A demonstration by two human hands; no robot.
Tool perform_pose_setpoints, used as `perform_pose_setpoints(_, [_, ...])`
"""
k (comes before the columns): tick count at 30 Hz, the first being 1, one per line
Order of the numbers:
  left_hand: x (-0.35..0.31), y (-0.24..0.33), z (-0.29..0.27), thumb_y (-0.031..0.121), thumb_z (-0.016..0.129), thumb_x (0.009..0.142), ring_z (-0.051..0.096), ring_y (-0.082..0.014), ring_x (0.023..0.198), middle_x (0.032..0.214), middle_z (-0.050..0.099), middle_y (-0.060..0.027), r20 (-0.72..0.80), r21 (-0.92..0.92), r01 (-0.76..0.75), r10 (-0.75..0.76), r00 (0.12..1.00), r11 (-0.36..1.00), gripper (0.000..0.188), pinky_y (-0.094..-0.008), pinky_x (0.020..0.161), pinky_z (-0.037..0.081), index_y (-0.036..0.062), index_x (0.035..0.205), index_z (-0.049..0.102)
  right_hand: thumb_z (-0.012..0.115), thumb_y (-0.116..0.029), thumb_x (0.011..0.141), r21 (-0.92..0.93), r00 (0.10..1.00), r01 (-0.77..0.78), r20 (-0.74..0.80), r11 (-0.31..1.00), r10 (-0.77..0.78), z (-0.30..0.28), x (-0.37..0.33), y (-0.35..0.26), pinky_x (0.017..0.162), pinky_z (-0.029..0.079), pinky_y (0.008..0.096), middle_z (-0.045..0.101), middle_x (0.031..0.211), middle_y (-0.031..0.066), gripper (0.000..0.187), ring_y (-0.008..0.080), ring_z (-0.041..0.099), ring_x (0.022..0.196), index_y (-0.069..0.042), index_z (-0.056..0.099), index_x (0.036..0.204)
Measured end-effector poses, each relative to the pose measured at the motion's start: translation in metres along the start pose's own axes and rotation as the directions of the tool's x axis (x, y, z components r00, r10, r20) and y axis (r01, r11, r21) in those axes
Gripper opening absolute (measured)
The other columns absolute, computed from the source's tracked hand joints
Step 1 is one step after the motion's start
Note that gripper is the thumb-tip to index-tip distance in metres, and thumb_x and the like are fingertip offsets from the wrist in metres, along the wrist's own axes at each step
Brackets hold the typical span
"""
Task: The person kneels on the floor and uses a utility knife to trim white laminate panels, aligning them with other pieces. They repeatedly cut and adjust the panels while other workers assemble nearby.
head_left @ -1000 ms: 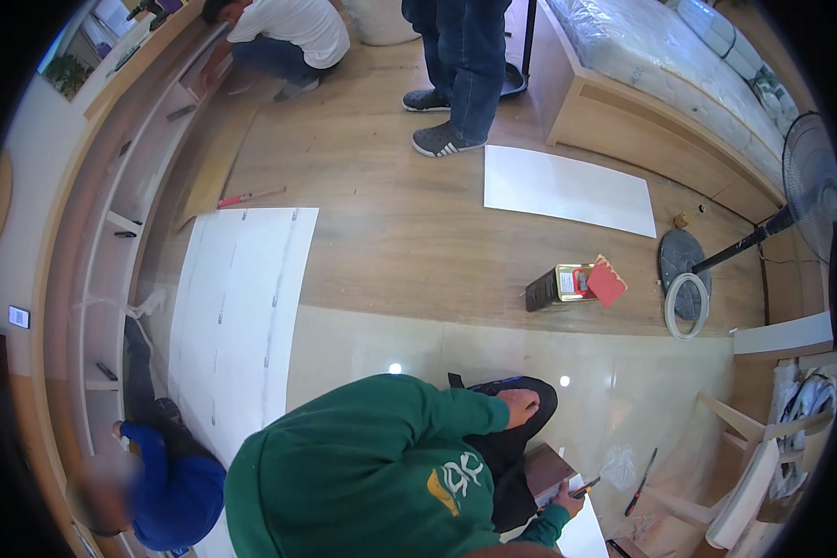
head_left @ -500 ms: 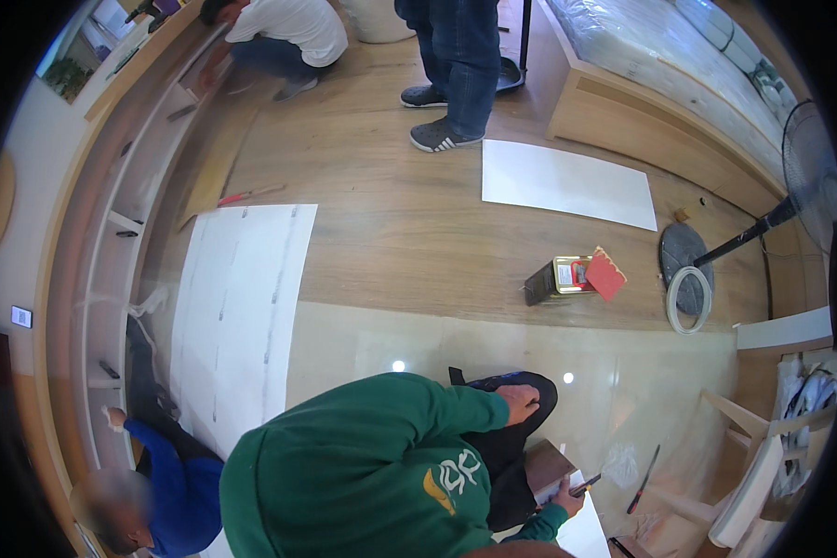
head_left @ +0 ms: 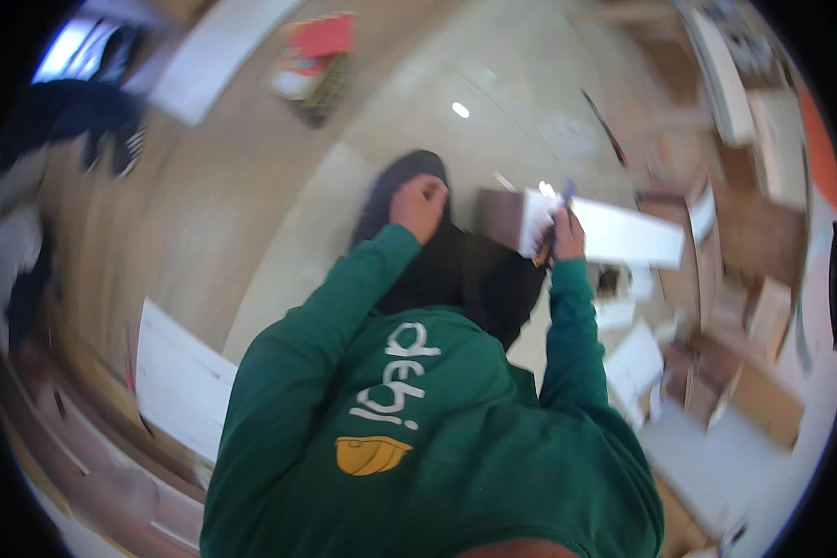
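My left hand (head_left: 419, 206) rests on my dark-trousered knee, its fingers curled in, and I see nothing in them. My right hand (head_left: 567, 234) is closed around a slim hand tool (head_left: 568, 192). Motion blur hides the tool's kind; one end looks bluish. Beside and partly behind that hand lies a long white panel (head_left: 637, 232). A brown block-like piece (head_left: 500, 218) adjoins the panel's near-left end, close to my leg.
A square metal can (head_left: 318, 93) with a red piece (head_left: 324, 35) on top stands upper left. A dark slim tool (head_left: 606, 130) lies on the tiles. Cardboard and boards (head_left: 763, 400) crowd the right. A person's legs (head_left: 93, 130) are at far left; a white sheet (head_left: 181, 386) lies lower left.
My view has swung to the right, so the can, the white sheet and the standing person now appear farther left. Cardboard has come into view. Both hands keep their places.
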State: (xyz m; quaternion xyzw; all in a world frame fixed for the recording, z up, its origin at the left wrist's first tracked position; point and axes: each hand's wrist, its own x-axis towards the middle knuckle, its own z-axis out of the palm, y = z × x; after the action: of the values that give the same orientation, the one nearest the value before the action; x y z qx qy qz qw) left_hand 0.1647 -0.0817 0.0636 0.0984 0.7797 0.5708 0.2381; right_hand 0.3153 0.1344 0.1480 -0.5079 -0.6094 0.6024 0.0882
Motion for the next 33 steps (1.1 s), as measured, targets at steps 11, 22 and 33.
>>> perform_pose_setpoints(11, [-0.011, 0.026, 0.105, 0.024, 0.063, 0.090, 0.061, -0.0114, 0.074, 0.085, 0.064, -0.0055, 0.476, -0.187, 0.274, -0.156, 0.865, 0.943, 0.028, -0.0261, 0.061, 0.052, 0.0000, 0.106, 0.063, 0.047, -0.020, 0.095, -0.369, 1.000, -0.009, 0.000, 0.929, 0.010, -0.005, -0.053, -0.018, 0.048, 0.049, 0.0267, 0.062, 0.073, 0.0089, 0.023, 0.0148, 0.062, 0.054, 0.000, 0.051, 0.105])
perform_pose_setpoints(22, [0.004, 0.041, 0.114, 0.018, 0.065, 0.086, 0.064, -0.0207, 0.076, 0.084, 0.067, -0.0111, 0.508, -0.139, 0.381, -0.264, 0.820, 0.914, 0.021, -0.0325, 0.069, 0.050, 0.0008, 0.097, 0.065, 0.051, -0.024, 0.096, -0.670, 0.990, -0.031, 0.082, 0.741, 0.115, 0.011, -0.010, -0.042, 0.048, 0.046, 0.0320, 0.057, 0.062, 0.0099, 0.023, 0.0209, 0.058, 0.051, -0.001, 0.053, 0.097])
perform_pose_setpoints(33, [0.042, 0.000, 0.109, 0.023, 0.059, 0.093, 0.059, -0.0090, 0.082, 0.090, 0.064, -0.0020, 0.656, -0.240, 0.565, -0.297, 0.694, 0.790, 0.025, -0.0249, 0.066, 0.050, 0.0037, 0.109, 0.062, 0.054, -0.014, 0.091, -0.881, 0.978, 0.110, 0.177, 0.461, 0.106, 0.034, 0.001, -0.054, 0.058, 0.046, 0.0459, 0.061, 0.081, 0.0204, 0.014, 0.0406, 0.060, 0.071, -0.003, 0.052, 0.099])
